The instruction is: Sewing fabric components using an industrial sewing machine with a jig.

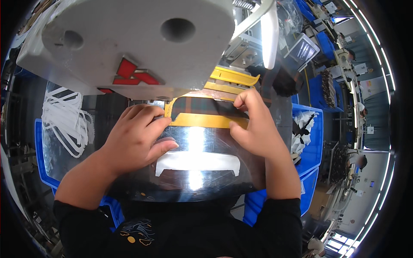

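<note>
A flat yellow frame (pixel 202 121) with a long opening lies on the shiny metal table under the grey sewing machine head (pixel 129 47). My left hand (pixel 140 133) rests at the frame's left end, its fingertips by the narrow yellow side and its thumb spread away. At the other end, my right hand (pixel 254 124) has curled fingers. Its thumb presses the front yellow strip and its index finger touches the far edge of the opening. Dark material shows inside the opening. Nearer to me lies a white curved fabric piece (pixel 198 162), apart from both hands.
A pile of white strips (pixel 64 118) lies on the left. Blue bins (pixel 318 137) stand at the right, one holding white and black scraps. A yellow rail (pixel 234 76) and a white lever (pixel 269 38) sit behind my right hand. People work at the far right.
</note>
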### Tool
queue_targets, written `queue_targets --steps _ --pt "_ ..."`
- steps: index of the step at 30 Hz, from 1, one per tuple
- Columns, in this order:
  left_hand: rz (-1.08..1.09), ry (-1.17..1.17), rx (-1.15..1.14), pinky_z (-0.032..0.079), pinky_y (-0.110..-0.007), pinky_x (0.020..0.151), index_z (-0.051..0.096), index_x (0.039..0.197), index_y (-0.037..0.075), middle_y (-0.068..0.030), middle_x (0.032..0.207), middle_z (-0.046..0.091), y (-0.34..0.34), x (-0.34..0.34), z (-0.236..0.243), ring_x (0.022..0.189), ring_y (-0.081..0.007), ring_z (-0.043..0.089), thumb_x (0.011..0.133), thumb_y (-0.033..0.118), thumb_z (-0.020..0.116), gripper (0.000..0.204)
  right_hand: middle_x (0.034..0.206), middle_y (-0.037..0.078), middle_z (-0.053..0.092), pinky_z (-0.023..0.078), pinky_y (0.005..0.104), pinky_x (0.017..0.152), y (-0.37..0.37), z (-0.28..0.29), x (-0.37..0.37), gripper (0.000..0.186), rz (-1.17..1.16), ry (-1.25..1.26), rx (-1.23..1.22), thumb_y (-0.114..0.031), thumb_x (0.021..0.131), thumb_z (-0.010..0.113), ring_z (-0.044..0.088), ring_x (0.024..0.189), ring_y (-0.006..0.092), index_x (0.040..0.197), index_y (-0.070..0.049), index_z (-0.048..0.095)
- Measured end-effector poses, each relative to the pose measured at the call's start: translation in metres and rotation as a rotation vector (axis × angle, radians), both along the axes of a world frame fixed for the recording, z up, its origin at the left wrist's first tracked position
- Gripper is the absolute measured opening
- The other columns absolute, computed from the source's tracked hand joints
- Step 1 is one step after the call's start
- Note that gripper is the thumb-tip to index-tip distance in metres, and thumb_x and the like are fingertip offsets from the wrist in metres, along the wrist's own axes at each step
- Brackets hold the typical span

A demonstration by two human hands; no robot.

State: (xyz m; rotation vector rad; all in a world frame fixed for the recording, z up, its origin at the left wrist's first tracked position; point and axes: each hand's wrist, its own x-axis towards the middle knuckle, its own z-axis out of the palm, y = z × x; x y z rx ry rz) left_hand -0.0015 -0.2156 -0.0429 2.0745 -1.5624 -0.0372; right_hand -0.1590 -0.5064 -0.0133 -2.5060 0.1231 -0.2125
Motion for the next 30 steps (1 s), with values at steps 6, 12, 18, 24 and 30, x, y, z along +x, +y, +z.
queue_targets --steps 6,12,18,24,30 --pt "0.001 -0.008 0.007 0.051 -0.047 0.11 0.076 0.121 -0.003 -0.0155 0.124 0.068 0.003 0.0 0.006 0.116 -0.0356 0.066 0.088 0.033 0.087 0.05 0.108 0.019 0.061 0.057 0.0406 0.09 -0.008 0.016 0.002 0.035 -0.076 0.141 0.144 0.001 0.084 0.073 0.066 0.099 0.0373 0.115 -0.004 0.059" --pt "-0.006 -0.008 -0.001 0.051 -0.048 0.111 0.076 0.121 -0.003 -0.0153 0.124 0.068 0.0 0.002 0.003 0.118 -0.0355 0.066 0.089 0.035 0.087 0.051 0.093 0.011 0.073 0.057 0.0413 0.087 -0.014 0.015 -0.002 0.019 -0.041 -0.074 -0.395 0.004 0.083 0.077 0.071 0.088 0.033 0.098 -0.004 0.07" --pt "-0.001 -0.052 -0.043 0.053 -0.048 0.107 0.073 0.126 -0.004 -0.0182 0.124 0.068 0.002 0.003 0.002 0.114 -0.0377 0.067 0.09 0.04 0.086 0.059 0.092 0.009 0.076 0.056 0.0391 0.079 -0.022 0.031 -0.008 0.02 0.028 -0.56 -0.472 0.002 0.078 0.085 0.072 0.088 0.028 0.095 -0.006 0.079" --pt "0.046 0.803 -0.153 0.06 -0.044 0.1 0.054 0.15 -0.005 -0.0178 0.126 0.071 0.014 0.003 -0.01 0.12 -0.0288 0.071 0.098 0.07 0.075 0.093 0.092 0.008 0.075 0.053 0.0369 0.073 -0.011 0.029 -0.008 0.027 0.211 -0.49 -0.17 0.002 0.075 0.088 0.07 0.082 0.0274 0.099 -0.007 0.081" --pt "0.208 1.592 -0.296 0.064 -0.04 0.088 0.055 0.149 0.001 -0.025 0.114 0.078 0.015 -0.004 0.016 0.101 -0.0288 0.079 0.113 0.043 0.064 0.055 0.089 0.007 0.075 0.047 0.0364 0.063 0.005 0.028 -0.005 0.032 0.325 -0.687 -0.261 0.0 0.071 0.089 0.064 0.071 0.0245 0.101 -0.007 0.081"
